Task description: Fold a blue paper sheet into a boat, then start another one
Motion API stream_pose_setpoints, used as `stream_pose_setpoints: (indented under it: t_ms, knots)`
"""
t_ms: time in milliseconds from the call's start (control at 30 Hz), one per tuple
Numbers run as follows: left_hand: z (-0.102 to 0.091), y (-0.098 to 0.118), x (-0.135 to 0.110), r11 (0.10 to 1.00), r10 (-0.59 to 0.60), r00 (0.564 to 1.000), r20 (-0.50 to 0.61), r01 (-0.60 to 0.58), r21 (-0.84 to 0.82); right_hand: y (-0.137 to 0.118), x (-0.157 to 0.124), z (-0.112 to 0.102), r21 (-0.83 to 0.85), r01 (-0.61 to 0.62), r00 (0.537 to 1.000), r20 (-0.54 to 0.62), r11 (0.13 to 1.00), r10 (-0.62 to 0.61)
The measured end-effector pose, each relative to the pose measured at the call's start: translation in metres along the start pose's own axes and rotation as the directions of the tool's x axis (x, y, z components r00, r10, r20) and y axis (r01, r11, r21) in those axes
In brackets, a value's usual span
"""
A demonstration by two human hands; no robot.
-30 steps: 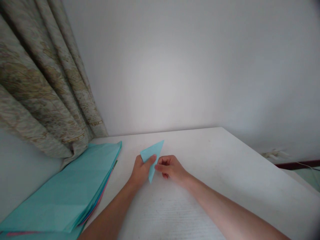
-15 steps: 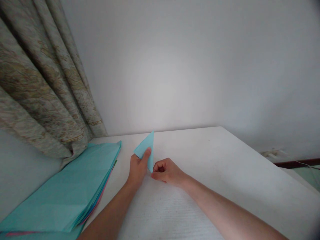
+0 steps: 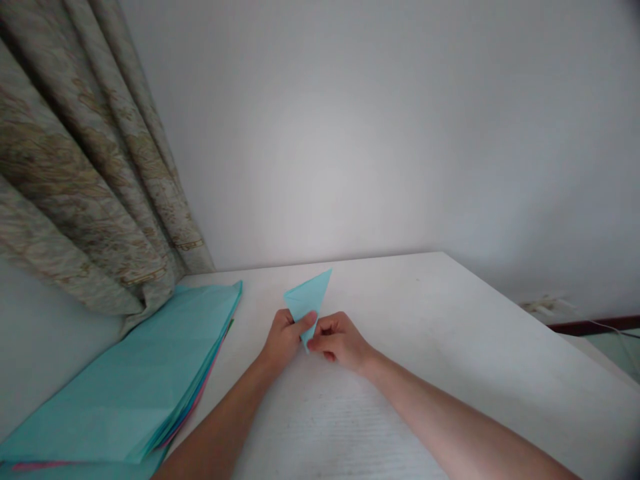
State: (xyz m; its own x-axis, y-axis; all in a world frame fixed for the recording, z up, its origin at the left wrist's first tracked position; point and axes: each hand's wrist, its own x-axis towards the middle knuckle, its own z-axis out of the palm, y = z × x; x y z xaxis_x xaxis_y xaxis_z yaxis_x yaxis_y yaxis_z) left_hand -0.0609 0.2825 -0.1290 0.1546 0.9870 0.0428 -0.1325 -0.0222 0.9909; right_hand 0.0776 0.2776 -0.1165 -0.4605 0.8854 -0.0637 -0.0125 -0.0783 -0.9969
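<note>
A small light-blue piece of folded paper (image 3: 310, 293), kite-shaped with a pointed top, is held up over the white table. My left hand (image 3: 286, 339) grips it from the left, thumb lying across its front and the other fingers behind it, out of sight. At the paper's lower tip, my right hand (image 3: 341, 340) is closed, with thumb and forefinger pinched on the right edge near the bottom. The curled fingers of the right hand are partly hidden.
A stack of large turquoise paper sheets (image 3: 135, 367), with pink and blue edges showing, lies on the table's left side. A patterned curtain (image 3: 95, 153) hangs over its far end. The white table (image 3: 400, 300) meets a plain wall (image 3: 325, 133). Cables and a socket are at far right.
The folded paper has tilted clockwise, its top point moving right and its body showing wider. My left hand has shifted right, nearer my right hand, which has barely moved.
</note>
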Motion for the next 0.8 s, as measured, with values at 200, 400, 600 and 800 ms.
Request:
stream_pose_setpoints:
  t_ms: [200,400,600,800]
  knots:
    - [0.002,0.006,-0.003,0.999,-0.025,0.997,0.069,0.023,0.037,0.006,0.004,-0.005,0.118,0.055,0.996,-0.074,0.992,-0.046]
    - [0.0,0.004,-0.001,1.0,-0.016,0.992,0.127,0.015,0.012,0.006,0.007,-0.01,0.13,0.118,0.982,-0.163,0.984,-0.096]
    - [0.001,0.005,-0.003,0.998,-0.057,0.977,0.204,0.05,0.039,0.003,0.011,-0.02,0.165,0.19,0.942,-0.309,0.968,-0.133]
    - [0.004,0.011,-0.008,0.992,-0.117,0.962,0.247,0.103,0.067,0.002,0.017,-0.027,0.269,0.257,0.874,-0.474,0.928,-0.105]
